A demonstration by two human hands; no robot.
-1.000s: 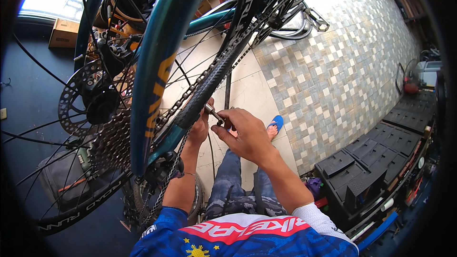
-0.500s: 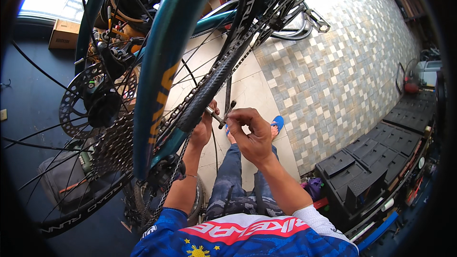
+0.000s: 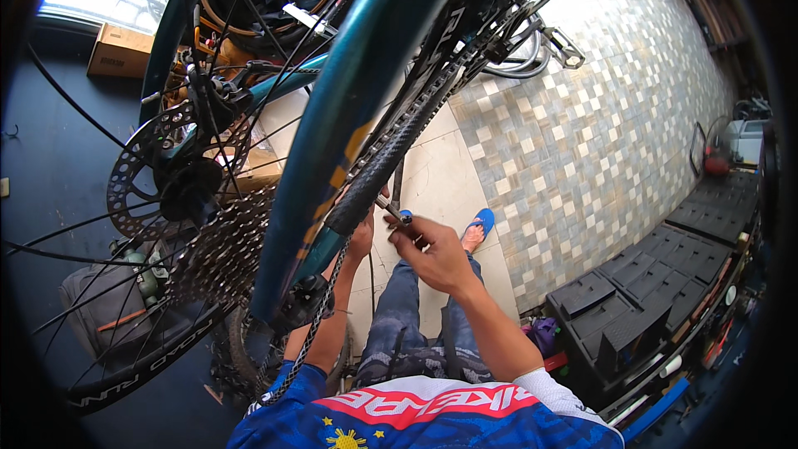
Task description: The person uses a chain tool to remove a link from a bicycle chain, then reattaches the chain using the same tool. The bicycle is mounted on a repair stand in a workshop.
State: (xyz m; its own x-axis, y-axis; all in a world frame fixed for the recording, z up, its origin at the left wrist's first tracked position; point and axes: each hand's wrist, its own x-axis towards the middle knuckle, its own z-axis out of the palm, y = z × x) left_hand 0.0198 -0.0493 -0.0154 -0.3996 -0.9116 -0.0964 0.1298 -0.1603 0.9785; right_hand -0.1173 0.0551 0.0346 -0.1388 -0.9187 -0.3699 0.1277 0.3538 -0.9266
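Observation:
Beside the teal bicycle frame (image 3: 366, 41), my hands meet at a small metal tool (image 3: 392, 209) with a silver barrel and a crossbar end. My left hand (image 3: 362, 235) is closed around its far end, partly hidden behind the frame tube and its dark guard (image 3: 366, 183). Curled fingers and thumb of my right hand (image 3: 436, 256) hold the tool's near end from the right. What the tool's far end bears on is hidden. A chain (image 3: 320, 324) hangs down across my left forearm. To the left are the rear cassette (image 3: 220, 254) and disc brake rotor (image 3: 137, 175).
The spoked rear wheel (image 3: 158, 349) fills the left side. Behind it lie a grey bag (image 3: 104, 308) and a cardboard box (image 3: 119, 51). Black storage cases (image 3: 648, 266) line the right edge. A crank pedal (image 3: 565, 48) sticks out over the tiled floor (image 3: 573, 141).
The bicycle frame and cassette have shifted right in view. My right hand has turned and lowered around the tool's end, and the tool's crossbar now points another way.

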